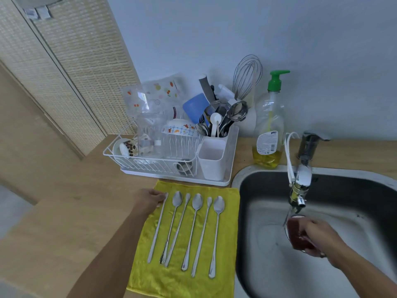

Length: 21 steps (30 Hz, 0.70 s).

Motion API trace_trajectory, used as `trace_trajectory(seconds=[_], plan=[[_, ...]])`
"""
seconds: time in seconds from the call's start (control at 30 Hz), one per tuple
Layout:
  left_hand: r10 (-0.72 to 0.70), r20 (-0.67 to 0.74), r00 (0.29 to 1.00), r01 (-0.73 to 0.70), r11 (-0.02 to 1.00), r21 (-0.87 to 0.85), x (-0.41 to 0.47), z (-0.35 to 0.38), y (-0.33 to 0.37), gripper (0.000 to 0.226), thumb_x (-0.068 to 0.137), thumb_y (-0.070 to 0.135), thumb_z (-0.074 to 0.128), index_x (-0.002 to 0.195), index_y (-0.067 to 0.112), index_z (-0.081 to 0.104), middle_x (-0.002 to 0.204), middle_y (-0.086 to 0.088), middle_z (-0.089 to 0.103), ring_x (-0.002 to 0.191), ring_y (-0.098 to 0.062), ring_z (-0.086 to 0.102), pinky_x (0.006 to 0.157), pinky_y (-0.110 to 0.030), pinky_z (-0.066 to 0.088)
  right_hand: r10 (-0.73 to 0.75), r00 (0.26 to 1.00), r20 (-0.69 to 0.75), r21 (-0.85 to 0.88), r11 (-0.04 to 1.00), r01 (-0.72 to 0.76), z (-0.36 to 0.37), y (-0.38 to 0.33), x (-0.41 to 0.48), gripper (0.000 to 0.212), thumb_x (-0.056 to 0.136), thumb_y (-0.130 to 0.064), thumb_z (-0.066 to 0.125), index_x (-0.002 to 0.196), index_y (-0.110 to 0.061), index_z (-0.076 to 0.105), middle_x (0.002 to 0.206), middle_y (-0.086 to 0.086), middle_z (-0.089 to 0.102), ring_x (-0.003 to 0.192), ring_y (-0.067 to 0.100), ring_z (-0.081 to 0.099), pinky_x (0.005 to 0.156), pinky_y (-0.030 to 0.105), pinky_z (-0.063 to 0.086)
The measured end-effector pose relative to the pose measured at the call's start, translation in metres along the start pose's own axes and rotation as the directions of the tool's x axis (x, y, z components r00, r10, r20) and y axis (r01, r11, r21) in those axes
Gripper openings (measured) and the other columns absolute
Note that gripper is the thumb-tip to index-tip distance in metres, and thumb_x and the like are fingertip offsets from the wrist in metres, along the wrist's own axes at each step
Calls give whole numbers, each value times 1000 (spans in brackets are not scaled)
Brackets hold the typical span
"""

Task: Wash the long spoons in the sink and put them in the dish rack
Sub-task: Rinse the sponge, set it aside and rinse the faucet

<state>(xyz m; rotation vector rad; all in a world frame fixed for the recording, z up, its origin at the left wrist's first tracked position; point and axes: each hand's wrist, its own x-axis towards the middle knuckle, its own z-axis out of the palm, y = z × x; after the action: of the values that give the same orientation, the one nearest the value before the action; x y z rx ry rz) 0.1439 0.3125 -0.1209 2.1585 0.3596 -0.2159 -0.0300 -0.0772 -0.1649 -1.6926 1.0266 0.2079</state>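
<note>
1. Two hands are at work: the left hand (151, 200) has its fingers (162, 197) closed on the bowl end of the leftmost spoon (157, 227).
2. The right hand (318, 238) grips a dark red sponge (297, 235), fingers wrapped around it, under the faucet (300, 181) inside the sink (242, 211).
3. Six long spoons lie side by side on a yellow cloth (225, 244), bowls pointing away.
4. The cloth sits on the counter (64, 222) just in front of the white dish rack (167, 166), left of the sink.
5. A soap bottle (269, 130) stands behind the sink.
</note>
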Motion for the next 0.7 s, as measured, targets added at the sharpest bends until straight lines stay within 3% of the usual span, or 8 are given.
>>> trace_trajectory(seconds=[0.17, 0.23, 0.3, 0.5, 0.57, 0.63, 0.7], plan=[[86, -138, 987, -54, 974, 220, -1, 4, 4, 22, 76, 27, 76, 62, 15, 63, 61, -8, 62, 61, -21, 57, 59, -31, 48, -13, 1000, 27, 5, 1000, 13, 1, -2, -5, 22, 85, -13, 54, 104, -17, 64, 101, 16, 64, 93, 33, 62, 56, 29, 55], [148, -184, 972, -99, 963, 249, -8, 9, 9, 28, 82, 31, 69, 63, 13, 60, 59, -7, 60, 61, -23, 57, 63, -34, 48, -19, 999, 33, 19, 1000, 19, 0, -4, -7, 22, 87, -11, 52, 105, -17, 63, 103, 16, 63, 95, 33, 60, 57, 29, 54], [212, -181, 960, -163, 955, 249, -21, 14, 16, 36, 88, 35, 62, 64, 8, 60, 57, -8, 58, 58, -22, 56, 58, -32, 44, -15, 998, 55, 37, 999, 13, 3, -7, -9, 22, 88, -10, 50, 105, -16, 62, 103, 17, 63, 94, 32, 61, 55, 28, 53], [449, 63, 891, -451, 863, 228, -93, 70, 50, 30, 90, 27, 62, 65, 10, 64, 55, -3, 57, 51, -16, 50, 50, -26, 35, -17, 996, 91, 94, 995, 8, -23, -6, -14, 38, 68, -14, 50, 99, -17, 71, 97, 15, 73, 87, 35, 72, 49, 25, 49], [502, 150, 852, -523, 832, 186, -115, 92, 56, 28, 89, 27, 63, 64, 13, 64, 54, 1, 59, 53, -18, 57, 52, -26, 38, -25, 993, 112, 121, 993, 11, -32, -8, -18, 38, 69, -10, 50, 100, -14, 71, 97, 17, 74, 80, 34, 73, 50, 26, 49], [527, 231, 818, -566, 808, 164, -135, 118, 59, 28, 88, 29, 64, 62, 19, 63, 52, 6, 60, 54, -10, 59, 56, -24, 41, -43, 992, 120, 148, 989, 25, -45, -9, -23, 34, 74, -7, 49, 102, -9, 69, 88, 15, 72, 67, 29, 70, 50, 28, 49], [507, 335, 794, -575, 805, 146, -151, 145, 60, 24, 87, 33, 64, 65, 21, 65, 52, 12, 61, 55, -6, 58, 59, -24, 44, -54, 991, 122, 175, 984, 32, -57, -9, -26, 27, 78, -5, 50, 98, -6, 67, 79, 12, 68, 66, 26, 66, 48, 28, 50]])
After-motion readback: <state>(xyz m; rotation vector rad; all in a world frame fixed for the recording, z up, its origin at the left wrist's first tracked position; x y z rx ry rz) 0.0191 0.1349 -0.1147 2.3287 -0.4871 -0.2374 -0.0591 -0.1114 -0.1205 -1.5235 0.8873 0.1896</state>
